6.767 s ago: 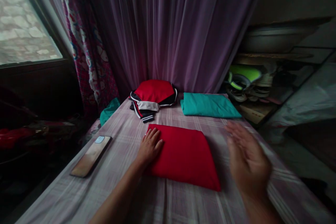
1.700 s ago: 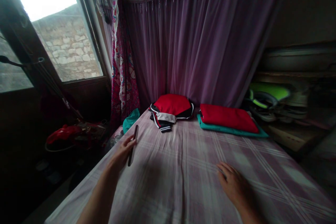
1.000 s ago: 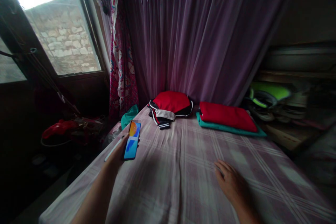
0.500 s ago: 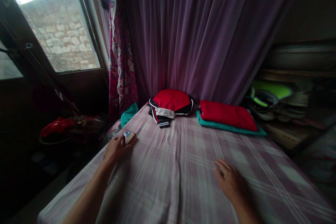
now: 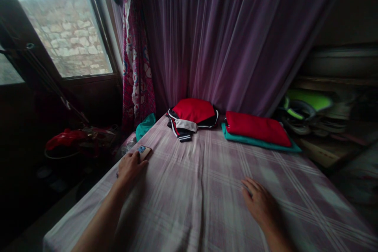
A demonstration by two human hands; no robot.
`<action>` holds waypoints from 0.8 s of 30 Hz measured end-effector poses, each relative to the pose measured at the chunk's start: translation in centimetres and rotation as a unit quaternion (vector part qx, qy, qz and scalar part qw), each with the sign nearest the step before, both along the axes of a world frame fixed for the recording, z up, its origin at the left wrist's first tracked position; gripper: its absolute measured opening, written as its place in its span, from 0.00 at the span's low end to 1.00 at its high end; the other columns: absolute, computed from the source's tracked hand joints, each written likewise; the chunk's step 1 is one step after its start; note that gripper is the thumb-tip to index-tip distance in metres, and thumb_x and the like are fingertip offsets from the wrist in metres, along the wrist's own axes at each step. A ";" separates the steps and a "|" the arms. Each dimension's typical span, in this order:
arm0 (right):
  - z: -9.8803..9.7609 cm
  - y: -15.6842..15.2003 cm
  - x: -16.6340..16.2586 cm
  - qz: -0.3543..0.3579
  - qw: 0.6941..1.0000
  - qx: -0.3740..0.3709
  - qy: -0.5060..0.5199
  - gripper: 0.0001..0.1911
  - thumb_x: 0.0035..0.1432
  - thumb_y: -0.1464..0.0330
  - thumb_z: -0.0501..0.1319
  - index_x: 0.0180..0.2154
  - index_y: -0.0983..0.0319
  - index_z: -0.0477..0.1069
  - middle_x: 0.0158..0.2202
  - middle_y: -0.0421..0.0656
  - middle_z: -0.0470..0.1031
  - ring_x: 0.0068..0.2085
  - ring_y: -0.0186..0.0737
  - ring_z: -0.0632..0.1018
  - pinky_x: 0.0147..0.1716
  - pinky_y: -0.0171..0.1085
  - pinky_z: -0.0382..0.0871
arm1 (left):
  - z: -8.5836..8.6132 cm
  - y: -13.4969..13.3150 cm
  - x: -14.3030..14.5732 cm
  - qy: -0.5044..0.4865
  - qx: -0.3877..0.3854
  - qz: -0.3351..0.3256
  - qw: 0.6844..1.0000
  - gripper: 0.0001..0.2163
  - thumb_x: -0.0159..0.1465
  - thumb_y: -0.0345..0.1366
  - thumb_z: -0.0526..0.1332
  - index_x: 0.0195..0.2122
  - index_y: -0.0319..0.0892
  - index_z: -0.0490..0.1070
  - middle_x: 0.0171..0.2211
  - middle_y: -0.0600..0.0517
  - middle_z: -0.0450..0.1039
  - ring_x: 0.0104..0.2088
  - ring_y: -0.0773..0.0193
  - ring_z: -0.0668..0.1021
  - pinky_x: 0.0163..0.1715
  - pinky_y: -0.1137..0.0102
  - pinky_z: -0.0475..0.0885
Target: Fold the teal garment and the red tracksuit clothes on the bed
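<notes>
My left hand (image 5: 130, 167) lies over a phone (image 5: 144, 151) near the left edge of the bed, its fingers curled on the phone's lower part. The phone rests on the checked pink sheet (image 5: 206, 189) with its camera side up. My right hand (image 5: 260, 204) rests flat on the sheet at the lower right with its fingers spread and nothing in it. At the far end of the bed a folded red cloth (image 5: 256, 128) lies on a folded teal cloth (image 5: 262, 144).
A crumpled red, black and white garment (image 5: 191, 116) sits at the head of the bed, left of the folded stack. A teal cloth (image 5: 145, 126) hangs at the bed's left edge. A purple curtain (image 5: 224, 47) hangs behind, a window (image 5: 59, 35) is at the left, and cluttered shelves (image 5: 313, 114) are at the right.
The folded red cloth now lies on the teal one. My left hand lifted the phone, showed its lit screen, then laid it back on the sheet camera side up. My right hand stayed flat.
</notes>
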State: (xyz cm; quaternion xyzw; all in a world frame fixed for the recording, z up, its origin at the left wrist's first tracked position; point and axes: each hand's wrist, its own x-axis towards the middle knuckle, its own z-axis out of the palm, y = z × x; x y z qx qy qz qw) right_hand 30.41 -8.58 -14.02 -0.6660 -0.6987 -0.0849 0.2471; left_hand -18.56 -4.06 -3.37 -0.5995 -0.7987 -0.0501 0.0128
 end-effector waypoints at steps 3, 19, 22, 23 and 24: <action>0.1 0.0 0.0 -0.001 1.000 -0.001 0.002 0.22 0.61 0.63 0.49 0.43 0.61 0.79 0.50 0.50 0.80 0.52 0.49 0.78 0.52 0.47 0.72 | -0.1 0.1 0.0 0.000 0.001 0.002 1.000 0.23 0.63 0.52 0.57 0.52 0.41 0.70 0.50 0.39 0.74 0.51 0.46 0.76 0.46 0.61 0.69; 0.4 -0.3 -0.3 -0.008 1.000 0.004 0.000 0.22 0.63 0.64 0.48 0.44 0.61 0.79 0.50 0.49 0.80 0.51 0.48 0.78 0.53 0.47 0.72 | 0.5 6.9 7.9 0.049 0.064 -0.144 0.986 0.26 0.65 0.43 0.58 0.63 0.42 0.64 0.65 0.37 0.62 0.64 0.45 0.65 0.62 0.50 0.58; 0.4 -0.4 -0.4 -0.006 1.000 0.009 0.006 0.22 0.63 0.64 0.48 0.44 0.61 0.79 0.50 0.49 0.80 0.51 0.48 0.78 0.53 0.48 0.72 | 0.3 9.8 10.8 0.059 0.072 -0.198 0.976 0.24 0.65 0.42 0.58 0.62 0.43 0.65 0.65 0.38 0.62 0.65 0.45 0.64 0.63 0.49 0.57; 0.3 -0.4 -0.4 -0.007 1.000 0.012 0.008 0.21 0.63 0.64 0.48 0.44 0.61 0.79 0.50 0.49 0.80 0.51 0.48 0.78 0.53 0.48 0.72 | 0.2 10.8 11.5 0.062 0.072 -0.212 0.973 0.23 0.65 0.41 0.58 0.61 0.43 0.66 0.65 0.39 0.62 0.65 0.45 0.64 0.64 0.49 0.56; 0.3 -0.4 -0.4 -0.009 1.000 0.016 0.010 0.21 0.63 0.64 0.48 0.43 0.61 0.79 0.49 0.49 0.80 0.51 0.48 0.78 0.53 0.48 0.72 | 0.1 11.9 12.2 0.063 0.073 -0.223 0.970 0.23 0.65 0.40 0.58 0.61 0.43 0.67 0.66 0.39 0.61 0.65 0.45 0.63 0.64 0.50 0.56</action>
